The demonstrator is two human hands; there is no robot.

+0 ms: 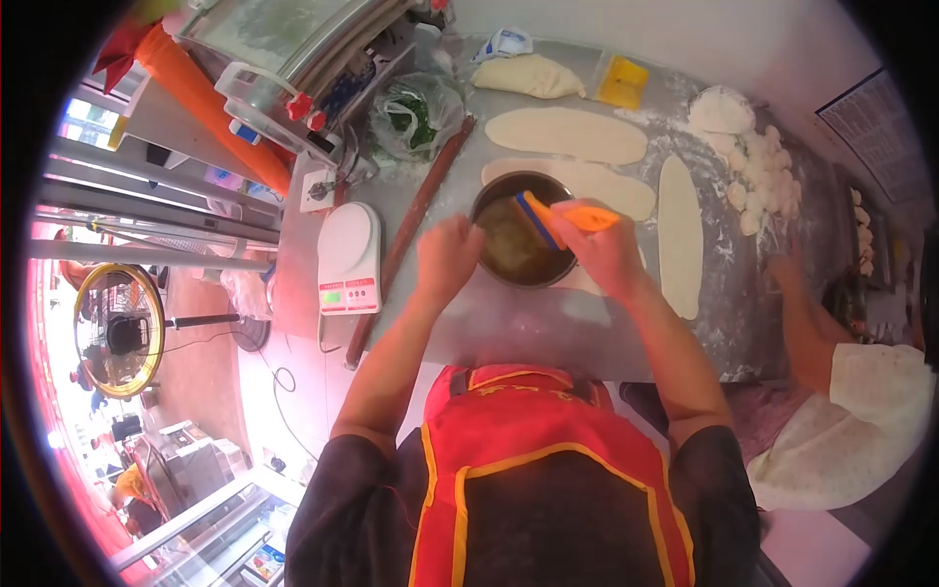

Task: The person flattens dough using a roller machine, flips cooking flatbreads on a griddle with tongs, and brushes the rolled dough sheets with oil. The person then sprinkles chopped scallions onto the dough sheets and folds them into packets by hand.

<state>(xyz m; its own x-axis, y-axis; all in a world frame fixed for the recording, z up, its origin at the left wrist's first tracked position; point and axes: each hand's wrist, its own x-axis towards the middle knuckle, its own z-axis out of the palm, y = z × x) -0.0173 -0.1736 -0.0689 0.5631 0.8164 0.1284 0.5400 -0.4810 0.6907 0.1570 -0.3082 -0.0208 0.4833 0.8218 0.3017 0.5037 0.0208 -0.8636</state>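
In the head view, the right hand [597, 252] has its fingers wrapped round an orange brush [546, 213], forearm angling up from the lower right, the brush's head slanting over the pot [523, 283] of brownish liquid. Across the way, the left hand [450, 256] is curled up close at the pot's left rim; whether it pinches that rim, one cannot tell! The pot sits between the hands, mid-worktop [518, 338], and the roomiest stretch runs from its front to the near edge, framed by both forearms. Tighter elsewhere: a dough sheet [611, 189] lies right behind the pot, another long sheet [682, 238] beyond the right hand. To the left, a wooden rod [421, 220] slants past the wrist, beside the scale [348, 245]. Far right, a co-worker's hand [780, 269] is near dough pieces [758, 186].
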